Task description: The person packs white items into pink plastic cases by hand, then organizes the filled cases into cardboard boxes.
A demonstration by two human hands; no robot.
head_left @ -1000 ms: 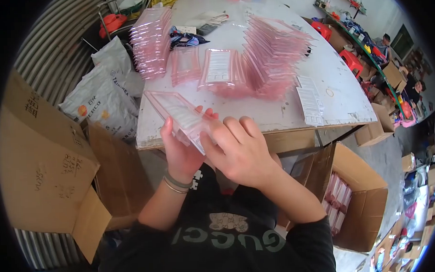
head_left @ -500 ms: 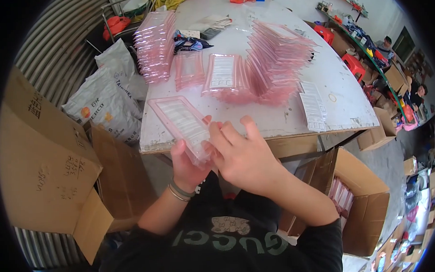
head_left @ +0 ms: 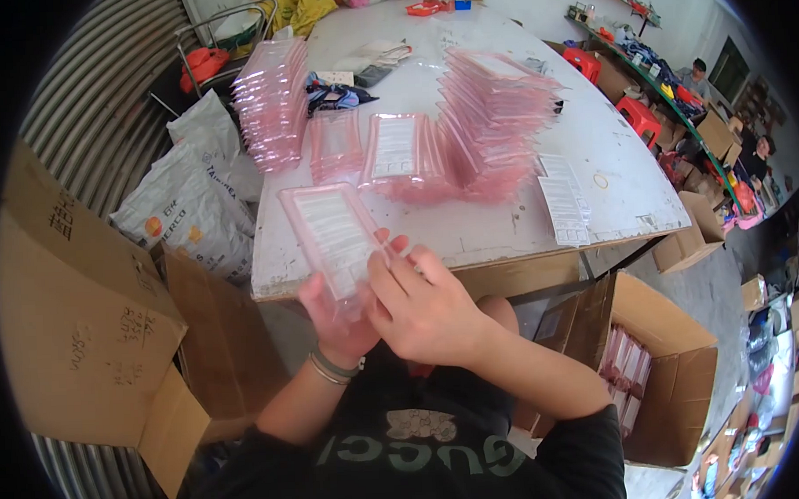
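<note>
A clear pink-edged plastic package point(head_left: 328, 233) with a white printed card inside is held up over the table's near edge. My left hand point(head_left: 342, 326) grips its lower end from below, thumb along the side. The fingers of my right hand point(head_left: 423, 306) are bent against its lower right edge. Beyond it on the table lie a small pile of empty-looking pink packages point(head_left: 335, 146), a package with a white card point(head_left: 396, 148), and a tall leaning stack of pink packages point(head_left: 496, 114). Loose white printed sheets point(head_left: 562, 204) lie to the right.
Another tall stack point(head_left: 271, 104) stands at the table's left point(head_left: 505, 237). An open carton point(head_left: 663, 372) holding pink packages is at the lower right. Large cartons point(head_left: 84, 296) and white sacks point(head_left: 182, 204) are on the left. Two people point(head_left: 695, 81) point(head_left: 753, 158) are far right.
The held package has turned more upright, its printed face more toward the camera. Both hands have moved slightly with it, still at its lower end. The whole view has shifted a little.
</note>
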